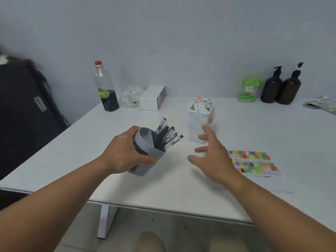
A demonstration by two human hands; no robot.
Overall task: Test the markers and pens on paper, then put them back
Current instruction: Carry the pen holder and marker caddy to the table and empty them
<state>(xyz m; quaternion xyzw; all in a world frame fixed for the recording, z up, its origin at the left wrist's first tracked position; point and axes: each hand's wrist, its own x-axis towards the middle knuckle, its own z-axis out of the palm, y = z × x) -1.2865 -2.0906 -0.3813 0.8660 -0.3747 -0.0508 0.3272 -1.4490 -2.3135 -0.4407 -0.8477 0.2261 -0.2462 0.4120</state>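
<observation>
White table [181, 188]: your left hand [124, 154] grips a tilted grey pen holder [145, 146]; right hand [216, 157] spread, empty. Paper [252, 162] carries colour swatches, markers [202, 103] sit boxed; pens [167, 135] probably remain.

Grey pen holder [148, 157], black-capped clear pens [168, 135]. White marker box [197, 128], multicolour marker caps [203, 103]. Paper [254, 163] with multicolour swatch grid. White tabletop [254, 128]. Two amber bottles [281, 88], far right.

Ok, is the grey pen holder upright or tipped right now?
Tipped. The left hand grips the grey pen holder leaning toward the right, and its pens slant up and right out of the opening.
</observation>
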